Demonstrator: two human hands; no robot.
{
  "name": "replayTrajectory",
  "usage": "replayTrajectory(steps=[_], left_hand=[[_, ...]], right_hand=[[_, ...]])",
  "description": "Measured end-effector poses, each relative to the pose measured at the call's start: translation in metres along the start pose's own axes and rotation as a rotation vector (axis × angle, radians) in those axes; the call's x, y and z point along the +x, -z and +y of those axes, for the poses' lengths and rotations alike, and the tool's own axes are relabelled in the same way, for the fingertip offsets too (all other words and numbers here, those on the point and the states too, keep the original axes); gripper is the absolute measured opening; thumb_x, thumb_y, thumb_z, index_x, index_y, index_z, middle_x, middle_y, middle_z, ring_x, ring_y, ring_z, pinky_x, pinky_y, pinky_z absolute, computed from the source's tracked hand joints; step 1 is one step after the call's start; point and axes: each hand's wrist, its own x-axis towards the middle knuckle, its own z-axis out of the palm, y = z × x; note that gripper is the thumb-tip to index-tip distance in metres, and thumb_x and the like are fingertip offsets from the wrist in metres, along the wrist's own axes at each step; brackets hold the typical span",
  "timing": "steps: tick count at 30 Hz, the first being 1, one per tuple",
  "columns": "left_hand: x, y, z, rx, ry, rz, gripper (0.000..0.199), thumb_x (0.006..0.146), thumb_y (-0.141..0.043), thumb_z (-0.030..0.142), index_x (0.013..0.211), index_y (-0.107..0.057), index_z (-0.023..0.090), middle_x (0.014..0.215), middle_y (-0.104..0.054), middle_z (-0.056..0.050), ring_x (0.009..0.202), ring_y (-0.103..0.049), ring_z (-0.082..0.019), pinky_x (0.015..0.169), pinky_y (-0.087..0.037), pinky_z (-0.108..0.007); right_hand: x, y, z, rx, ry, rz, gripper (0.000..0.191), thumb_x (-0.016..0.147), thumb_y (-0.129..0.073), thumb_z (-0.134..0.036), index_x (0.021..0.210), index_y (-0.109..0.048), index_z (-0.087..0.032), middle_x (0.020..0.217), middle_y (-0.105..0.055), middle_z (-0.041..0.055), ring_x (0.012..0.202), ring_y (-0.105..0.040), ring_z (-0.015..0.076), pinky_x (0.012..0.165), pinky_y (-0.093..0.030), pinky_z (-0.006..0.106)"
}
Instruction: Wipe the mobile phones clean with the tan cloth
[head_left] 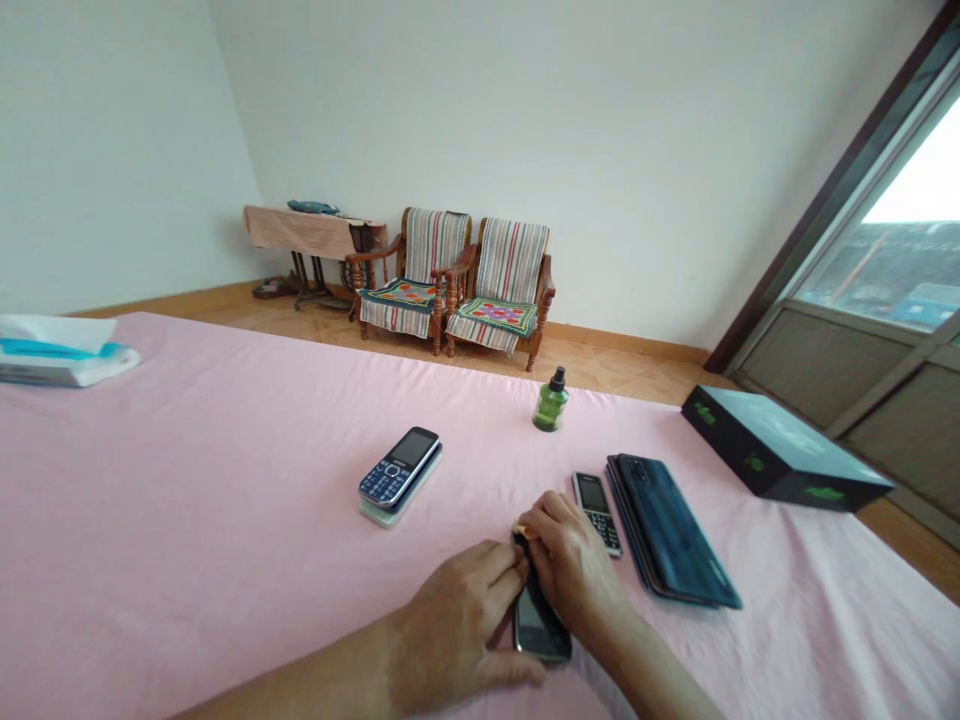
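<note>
Lying flat on the pink cloth (pixel 225 480), the dark phone (pixel 538 618) was judged light, stiff, slippery-faced and best taken by its side edges; left hand (pixel 461 622) clasped it between thumb and fingers, while right hand (pixel 571 558) pinched a pale tissue (pixel 520 529) against its far end.

Counted two hands (pixel 450 625) (pixel 574 560), one dark phone (pixel 538 625), one small pale scrap (pixel 521 530), two keypad phones (pixel 401 468) (pixel 595 508) and one stack of larger phones (pixel 671 530), exact number unclear. Tallied one green bottle (pixel 550 408), one black box (pixel 772 445), one tissue pack (pixel 64 360), one pink tablecloth (pixel 225 490) and two armchairs (pixel 406 275) (pixel 502 285).
</note>
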Motion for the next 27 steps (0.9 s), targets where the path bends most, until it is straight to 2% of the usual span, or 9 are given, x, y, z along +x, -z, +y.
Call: replayTrajectory(steps=[6, 11, 18, 27], left_hand=[[0.000, 0.002, 0.001, -0.013, -0.018, 0.007, 0.067, 0.077, -0.070, 0.057, 0.124, -0.057, 0.011, 0.115, -0.063, -0.015, 0.106, -0.059, -0.030, 0.098, -0.048, -0.040], [0.000, 0.004, 0.001, -0.024, -0.010, -0.001, 0.066, 0.078, -0.068, 0.059, 0.126, -0.057, 0.014, 0.112, -0.063, -0.013, 0.103, -0.059, -0.029, 0.097, -0.049, -0.041], [0.000, 0.004, 0.002, -0.033, -0.003, -0.002, 0.065, 0.079, -0.067, 0.059, 0.125, -0.057, 0.014, 0.111, -0.063, -0.013, 0.102, -0.059, -0.029, 0.094, -0.050, -0.041], [0.001, 0.004, 0.003, -0.029, 0.001, -0.005, 0.062, 0.079, -0.067, 0.058, 0.123, -0.058, 0.014, 0.108, -0.064, -0.012, 0.099, -0.059, -0.028, 0.094, -0.049, -0.040]], right_hand=[[-0.007, 0.004, 0.013, -0.063, -0.015, 0.043, 0.023, 0.084, -0.047, -0.003, 0.074, -0.061, -0.018, 0.079, -0.058, 0.0058, 0.074, -0.053, 0.0188, 0.069, -0.038, 0.030], [-0.009, 0.003, 0.014, 0.051, -0.017, 0.025, 0.021, 0.083, -0.047, -0.003, 0.082, -0.060, -0.019, 0.080, -0.056, 0.0046, 0.075, -0.053, 0.0182, 0.067, -0.040, 0.028], [-0.006, 0.011, 0.012, 0.157, 0.008, -0.040, 0.028, 0.086, -0.043, -0.002, 0.084, -0.065, -0.019, 0.082, -0.056, 0.0051, 0.077, -0.054, 0.0183, 0.069, -0.041, 0.028], [0.000, 0.003, 0.012, 0.122, -0.029, -0.007, 0.026, 0.088, -0.049, -0.006, 0.078, -0.067, -0.021, 0.079, -0.060, 0.0027, 0.077, -0.053, 0.0180, 0.069, -0.032, 0.030]])
